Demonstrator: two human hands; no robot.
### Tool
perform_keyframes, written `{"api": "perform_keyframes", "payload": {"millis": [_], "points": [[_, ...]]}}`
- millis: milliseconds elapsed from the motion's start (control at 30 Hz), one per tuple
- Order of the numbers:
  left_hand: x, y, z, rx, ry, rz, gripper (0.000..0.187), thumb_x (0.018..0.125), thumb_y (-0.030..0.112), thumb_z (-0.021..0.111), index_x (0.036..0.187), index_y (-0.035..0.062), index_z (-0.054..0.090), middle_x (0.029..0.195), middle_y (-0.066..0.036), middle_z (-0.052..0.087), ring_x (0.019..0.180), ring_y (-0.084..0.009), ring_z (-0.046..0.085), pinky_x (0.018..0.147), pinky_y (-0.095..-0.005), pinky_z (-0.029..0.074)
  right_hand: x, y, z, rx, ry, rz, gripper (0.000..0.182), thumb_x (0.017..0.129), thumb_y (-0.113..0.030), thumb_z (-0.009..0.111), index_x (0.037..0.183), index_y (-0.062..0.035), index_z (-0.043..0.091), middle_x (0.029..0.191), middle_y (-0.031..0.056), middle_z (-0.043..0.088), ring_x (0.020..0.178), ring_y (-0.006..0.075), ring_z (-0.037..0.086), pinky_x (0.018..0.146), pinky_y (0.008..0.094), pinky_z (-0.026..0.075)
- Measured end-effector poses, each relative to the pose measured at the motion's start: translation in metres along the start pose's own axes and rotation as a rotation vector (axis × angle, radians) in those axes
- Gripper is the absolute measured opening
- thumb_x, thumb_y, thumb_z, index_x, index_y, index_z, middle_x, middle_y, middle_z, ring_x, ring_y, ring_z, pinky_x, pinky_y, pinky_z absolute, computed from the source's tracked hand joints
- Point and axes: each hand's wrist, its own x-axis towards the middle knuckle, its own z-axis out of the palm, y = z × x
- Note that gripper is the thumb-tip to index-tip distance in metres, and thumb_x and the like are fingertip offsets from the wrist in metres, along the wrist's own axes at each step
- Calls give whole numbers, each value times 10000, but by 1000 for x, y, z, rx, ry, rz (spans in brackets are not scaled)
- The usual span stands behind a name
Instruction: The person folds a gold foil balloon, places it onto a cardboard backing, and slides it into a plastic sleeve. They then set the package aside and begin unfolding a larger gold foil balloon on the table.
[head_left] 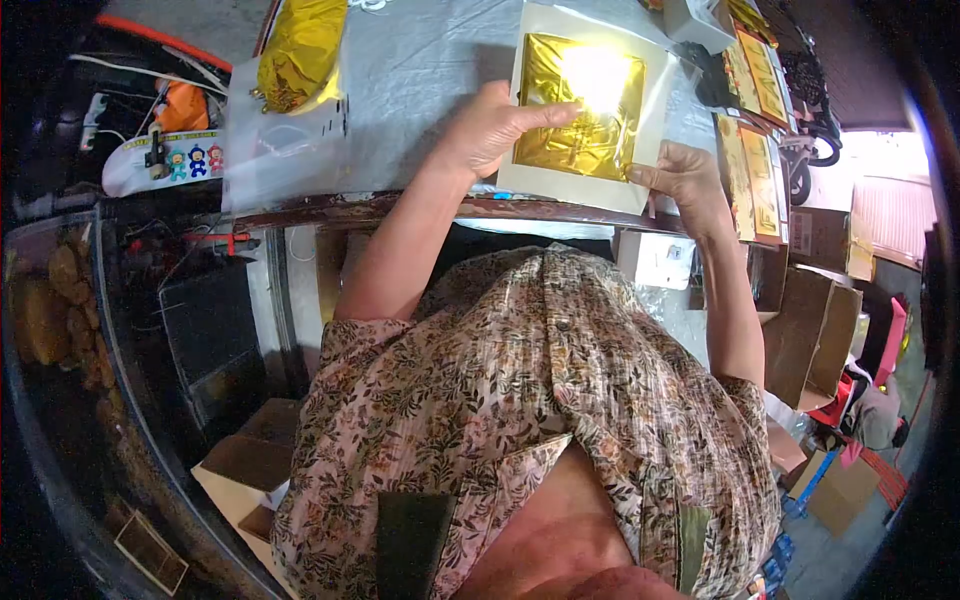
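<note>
The gold packet (pixel 600 135) I hold is glossy and crinkled like metallic foil, throwing back a white glare; the pale sheet (pixel 560 192) beneath it looks matt and papery. Far left, a gold bundle (pixel 300 50) shines, creased, above thin clear plastic (pixel 285 150). The grey table cover (pixel 410 80) has a wrinkled, faint sheen. My shirt (pixel 520 350) is matt printed cloth; the right-hand box (pixel 820 335) is dull cardboard.

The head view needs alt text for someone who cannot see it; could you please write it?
A person's left hand and right hand hold a white sheet bearing a shiny gold packet over a table. Crumpled gold foil lies left, printed packs right; a floral shirt fills the foreground.
</note>
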Motion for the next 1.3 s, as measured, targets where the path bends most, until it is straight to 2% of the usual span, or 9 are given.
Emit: {"api": "perform_keyframes", "payload": {"millis": [200, 333, 433, 567, 667, 833, 933, 1167, 1300], "points": [[1, -1, 0, 7, 43, -3, 359, 856, 102, 806, 1166, -39, 691, 1101, -116, 742, 982, -172, 707, 909, -338, 573, 10, 7, 3, -28, 17, -92, 193, 846, -97, 816, 972, 18, 724, 764, 50, 711, 556, 88, 598, 476, 234, 452], [1, -4, -2, 13, 147, 48, 357, 876, 127, 787, 1194, -7, 694, 1158, -113, 728, 1084, -171, 675, 989, -340, 527, -5, -35, 1, -369, 142, -79, 168, 872, -79, 790, 1013, -8, 731, 809, 17, 718, 687, 126, 656, 693, 245, 534], [2, -9, -6, -201, 251, 78, 385, 887, 137, 777, 1235, 12, 669, 1207, -112, 700, 1110, -181, 659, 999, -356, 522, 14, -3, -15, -25, 564, -554, 375, 916, -178, 759, 1221, 19, 664, 1135, 96, 713, 1023, 167, 669, 892, 275, 523], [8, -18, 6, -469, 265, 174, 441, 897, 140, 773, 1289, 18, 610, 1220, -68, 667, 1094, -193, 655, 986, -387, 536, 12, 3, -3, 318, 392, -199, 546, 999, -378, 626, 1315, 65, 581, 1245, 141, 667, 1133, 217, 639, 1010, 346, 506], [11, -31, 19, -512, 310, 220, 447, 902, 133, 766, 1308, 35, 606, 1240, -66, 657, 1134, -192, 638, 993, -409, 532, 31, 18, 32, 731, 298, -86, 472, 975, -372, 669, 1218, 32, 646, 1127, 121, 693, 976, 203, 652, 897, 387, 530], [-22, -18, 11, -336, 173, 92, 529, 899, 138, 774, 1371, 34, 561, 1313, -89, 621, 1254, -225, 576, 1070, -445, 472, 35, -4, 21, 653, 369, -242, 291, 968, -195, 688, 1168, 18, 684, 1104, 87, 709, 933, 174, 652, 865, 299, 500], [-30, 7, -45, -15, 164, 15, 520, 1007, 337, 630, 1416, 31, 533, 1370, -99, 605, 1344, -224, 515, 1112, -420, 433, 38, -8, 5, 644, 305, -342, 260, 973, -150, 670, 1141, 46, 697, 1086, 87, 726, 955, 145, 656, 831, 281, 506], [33, 49, -58, 325, -79, 106, 447, 1026, 354, 624, 1247, -34, 621, 1246, -91, 681, 1133, -147, 636, 1002, -310, 488, 51, -30, -3, 192, 207, -265, 223, 963, -199, 692, 1050, 2, 734, 967, 30, 745, 785, 79, 664, 707, 216, 506], [51, 28, -45, 297, 26, 201, 338, 977, 289, 713, 1124, -13, 672, 1090, -61, 723, 986, -117, 671, 897, -295, 527, 65, -11, 2, 483, 185, -299, 223, 956, -189, 711, 1064, 5, 731, 958, 43, 747, 767, 95, 669, 677, 226, 521]]}}
